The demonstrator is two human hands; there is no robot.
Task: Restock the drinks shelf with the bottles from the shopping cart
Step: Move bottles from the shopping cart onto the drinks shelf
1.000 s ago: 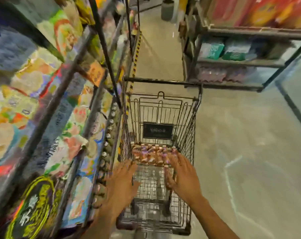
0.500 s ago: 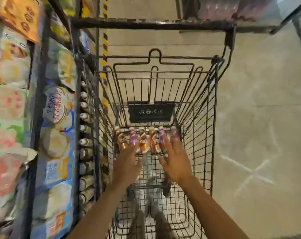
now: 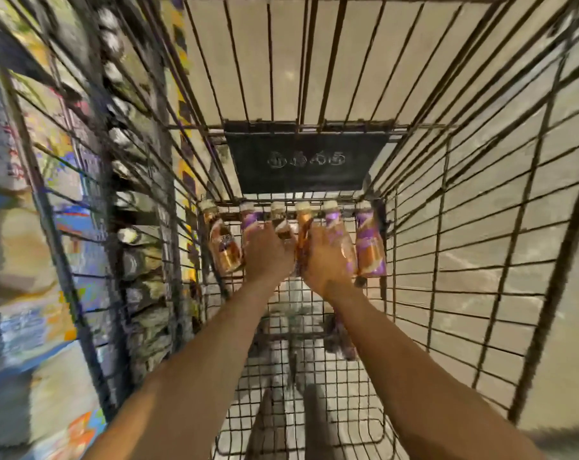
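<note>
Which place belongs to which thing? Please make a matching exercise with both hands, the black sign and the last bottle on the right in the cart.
Things:
1. left hand
2. right hand
3. black sign
4. rightmost bottle

Places:
A. on the far wall of the cart, above the row
B. right end of the row, no hand on it
C. curled on bottles left of the middle
D. curled on bottles right of the middle

Pairs: 1-C, 2-D, 3-A, 4-B

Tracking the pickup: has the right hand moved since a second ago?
Yes. The right hand went forward over the bottles, closer to the black sign.
</note>
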